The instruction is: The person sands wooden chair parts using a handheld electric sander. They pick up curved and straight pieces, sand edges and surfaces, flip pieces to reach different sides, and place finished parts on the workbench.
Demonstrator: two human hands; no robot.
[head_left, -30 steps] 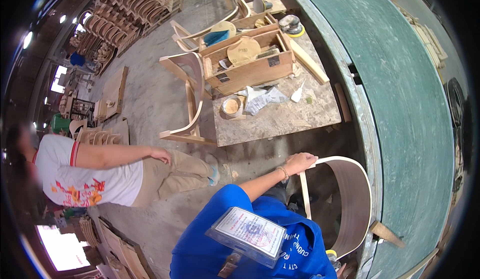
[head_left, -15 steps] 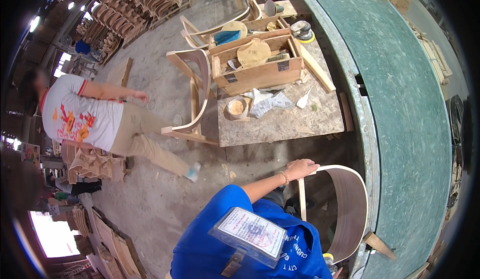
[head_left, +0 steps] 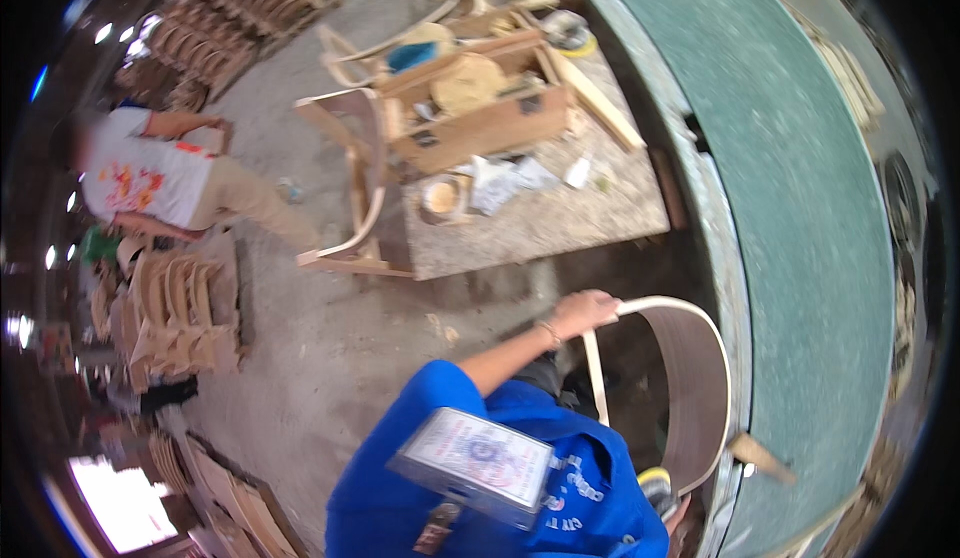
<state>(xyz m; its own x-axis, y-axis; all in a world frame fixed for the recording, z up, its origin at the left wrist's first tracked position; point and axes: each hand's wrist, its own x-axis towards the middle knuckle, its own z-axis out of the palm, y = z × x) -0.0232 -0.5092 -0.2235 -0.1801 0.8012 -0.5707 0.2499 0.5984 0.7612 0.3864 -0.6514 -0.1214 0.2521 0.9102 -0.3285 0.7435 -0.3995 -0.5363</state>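
My left hand (head_left: pixel 588 313) is closed around the end of a curved wooden chair frame (head_left: pixel 700 388), where a straight leg joins the bent band. The frame leans by the edge of the green-topped table. Low in the view, a sander (head_left: pixel 656 488) with a yellow pad rim is at the band's lower end. My right hand (head_left: pixel 680 514) shows only in part beside the sander and appears to grip it; my blue shirt hides most of that arm.
A low bench (head_left: pixel 540 228) holds a wooden box (head_left: pixel 490 123) with sanding discs, a small tub (head_left: pixel 441 198), crumpled plastic and another sander (head_left: pixel 568 33). Chair frames (head_left: pixel 365 178) stand left of it. A wooden wedge (head_left: pixel 762 458) lies on the green table (head_left: pixel 810 258). A person (head_left: pixel 170 173) is at left.
My view has shifted and blurred, so the bench sits further left. The sander has come further into view at the chair frame's lower end. The person at left has moved away.
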